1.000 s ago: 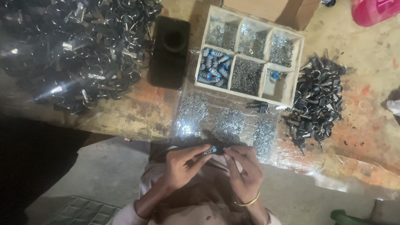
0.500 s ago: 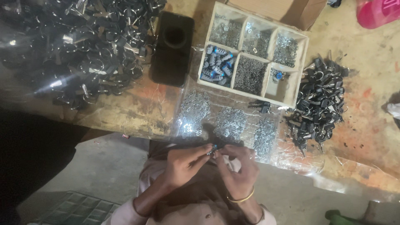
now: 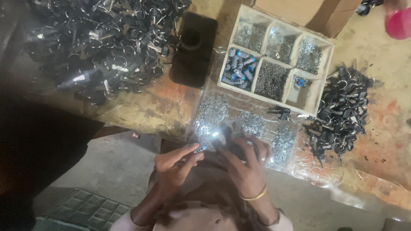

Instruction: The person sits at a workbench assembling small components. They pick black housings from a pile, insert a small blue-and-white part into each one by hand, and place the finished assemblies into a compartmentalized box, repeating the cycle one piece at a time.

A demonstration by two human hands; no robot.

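My left hand (image 3: 175, 164) pinches a small grey piece with a blue tip (image 3: 200, 149) between thumb and fingers at the table's near edge. My right hand (image 3: 248, 164), with a gold bangle on its wrist, holds a small dark part (image 3: 229, 143) just to the right of that piece. Right in front of both hands lie heaps of small shiny metal bits (image 3: 214, 115) on a clear plastic sheet (image 3: 325, 173).
A wooden box with several compartments (image 3: 320, 75) holds grey-and-blue pieces (image 3: 237, 68) and metal bits. A black phone (image 3: 195, 49) lies to its left. Piles of black parts with rings sit at far left (image 3: 102, 47) and right (image 3: 342, 111). A cardboard box (image 3: 299, 13) stands behind.
My two hands have drawn slightly apart, the left holding the blue-tipped piece, the right lifted toward the metal bits with its fingers more spread.
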